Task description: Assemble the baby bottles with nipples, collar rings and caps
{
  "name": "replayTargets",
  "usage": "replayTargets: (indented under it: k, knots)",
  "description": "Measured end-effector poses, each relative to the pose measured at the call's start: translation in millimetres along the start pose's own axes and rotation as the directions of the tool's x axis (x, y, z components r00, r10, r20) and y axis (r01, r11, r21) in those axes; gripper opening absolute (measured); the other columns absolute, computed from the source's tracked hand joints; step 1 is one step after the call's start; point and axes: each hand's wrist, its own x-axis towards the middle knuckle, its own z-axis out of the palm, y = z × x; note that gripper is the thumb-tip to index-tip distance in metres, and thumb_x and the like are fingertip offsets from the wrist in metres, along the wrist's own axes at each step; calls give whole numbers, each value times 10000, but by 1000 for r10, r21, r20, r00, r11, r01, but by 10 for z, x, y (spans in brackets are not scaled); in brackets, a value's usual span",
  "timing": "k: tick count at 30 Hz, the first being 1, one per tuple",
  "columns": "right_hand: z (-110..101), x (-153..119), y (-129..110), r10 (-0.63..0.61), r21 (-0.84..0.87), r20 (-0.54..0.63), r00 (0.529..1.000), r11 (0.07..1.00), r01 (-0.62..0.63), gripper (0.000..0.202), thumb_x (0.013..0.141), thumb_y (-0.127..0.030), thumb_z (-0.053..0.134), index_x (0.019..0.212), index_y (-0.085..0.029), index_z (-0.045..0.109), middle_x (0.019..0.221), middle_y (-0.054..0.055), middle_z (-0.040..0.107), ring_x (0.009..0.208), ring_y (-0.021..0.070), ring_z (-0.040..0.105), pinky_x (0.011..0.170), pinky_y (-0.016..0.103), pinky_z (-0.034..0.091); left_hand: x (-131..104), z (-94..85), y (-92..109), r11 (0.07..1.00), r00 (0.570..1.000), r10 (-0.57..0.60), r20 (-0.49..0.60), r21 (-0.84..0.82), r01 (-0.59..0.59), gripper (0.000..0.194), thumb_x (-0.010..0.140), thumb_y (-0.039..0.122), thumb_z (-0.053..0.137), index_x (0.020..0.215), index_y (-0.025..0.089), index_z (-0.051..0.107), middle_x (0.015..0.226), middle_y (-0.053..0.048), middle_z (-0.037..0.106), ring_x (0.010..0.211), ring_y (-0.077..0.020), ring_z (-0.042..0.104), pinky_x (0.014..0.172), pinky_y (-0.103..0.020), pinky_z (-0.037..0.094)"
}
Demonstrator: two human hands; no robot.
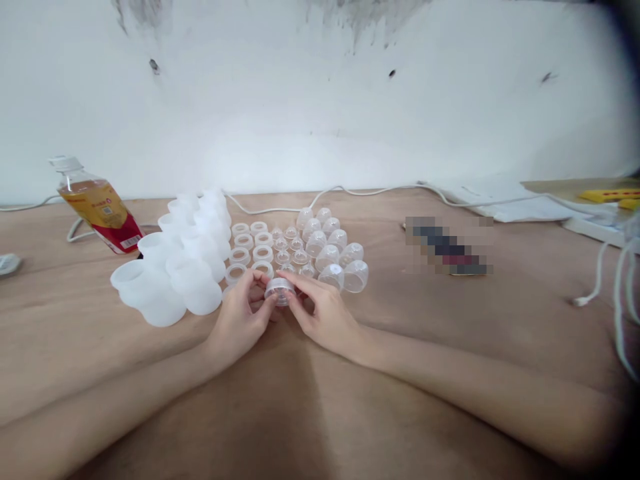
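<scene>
Between my two hands is a small round piece of clear plastic [281, 291], held just above the wooden table near the front of the laid-out parts. My left hand [245, 310] grips its left side with thumb and fingers. On the right side, my right hand [320, 310] pinches it the same way. Right behind my hands stand rows of whitish rings [240, 255], small clear nipple-shaped pieces [300, 256] and clear domed caps [356, 275]. Several frosted white cups [160, 300] stand to the left of my left hand.
A drink bottle [103, 207] leans at the back left. A pixelated flat object [447, 247] lies on the wooden table [400, 307] at right. White cables [620, 300], papers [495, 200] and a power strip [600, 230] are further right. A wall rises behind.
</scene>
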Motion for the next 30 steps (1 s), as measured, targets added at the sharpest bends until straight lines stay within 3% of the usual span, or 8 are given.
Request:
replayTargets:
  k: [9, 14, 17, 20, 30]
  knots:
    - [18, 11, -14, 44, -26, -1, 999, 999, -44, 335, 779, -115, 431, 1072, -187, 576, 893, 21, 653, 664, 107, 559, 642, 236, 446, 12, 28, -27, 987, 999, 44, -5, 158, -42, 118, 766, 216, 496, 784, 196, 382, 687, 42, 485, 608, -102, 553, 550, -232, 474]
    - [4, 8, -26, 38, -26, 9, 999, 999, -38, 326, 807, -161, 422, 1106, -167, 554, 908, 44, 643, 653, 109, 550, 614, 240, 448, 11, 22, -9, 997, 999, 31, -25, 77, -29, 127, 757, 210, 506, 777, 193, 382, 681, 56, 456, 567, -89, 551, 535, -225, 478]
    - [-6, 14, -30, 32, -17, -5, 999, 999, -32, 320, 813, -179, 424, 1106, -152, 550, 873, 47, 638, 624, 102, 532, 592, 231, 445, 5, 15, 6, 999, 999, 32, -24, 39, -31, 130, 754, 213, 519, 807, 191, 402, 736, 41, 493, 647, -106, 588, 590, -235, 497]
    - [-14, 21, -37, 29, 12, 6, 1000, 1000, -29, 302, 818, -161, 412, 1075, -165, 569, 825, 28, 632, 631, 98, 533, 583, 218, 437, -3, 21, 16, 998, 999, 41, -25, 53, -40, 121, 760, 222, 515, 820, 187, 415, 782, 20, 520, 708, -118, 594, 624, -243, 501]
    - [7, 21, -17, 74, 38, 0, 997, 997, -74, 265, 819, -186, 427, 1021, -188, 599, 776, 17, 629, 672, 113, 556, 615, 227, 449, 5, 39, -10, 987, 998, 49, -27, 154, -44, 108, 768, 199, 493, 789, 206, 387, 660, 58, 461, 559, -85, 520, 535, -216, 459]
